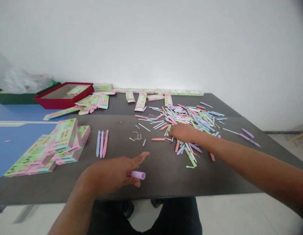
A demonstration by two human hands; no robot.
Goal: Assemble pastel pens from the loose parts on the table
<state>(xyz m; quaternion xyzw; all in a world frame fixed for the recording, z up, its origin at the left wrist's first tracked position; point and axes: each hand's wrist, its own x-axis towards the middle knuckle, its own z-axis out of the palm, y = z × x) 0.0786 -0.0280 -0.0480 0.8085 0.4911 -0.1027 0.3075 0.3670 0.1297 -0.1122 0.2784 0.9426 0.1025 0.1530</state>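
My left hand (pixel 117 174) is closed round a hollow purple pen barrel (pixel 138 175), its open end facing right and the index finger stretched out above it. At the left front edge of a heap of loose pen parts (pixel 202 119), my right hand (pixel 183 132) reaches down with its fingers drawn together. What those fingertips hold, if anything, is hidden among the parts. The heap mixes pink, green, blue and purple barrels with thin white refills (pixel 143 127). Small clear and coloured pieces (pixel 139 136) lie between the hands. Three whole pens (pixel 101 144), blue, purple and pink, lie side by side left of them.
Stacked pink-and-green pen boxes (pixel 64 137) stand at the left on the dark table (pixel 156 186). Behind them are a red tray (pixel 55 103), a green tray (pixel 14 98) with a plastic bag, and flattened boxes (pixel 95 100). More boxes (pixel 180 92) line the wall.
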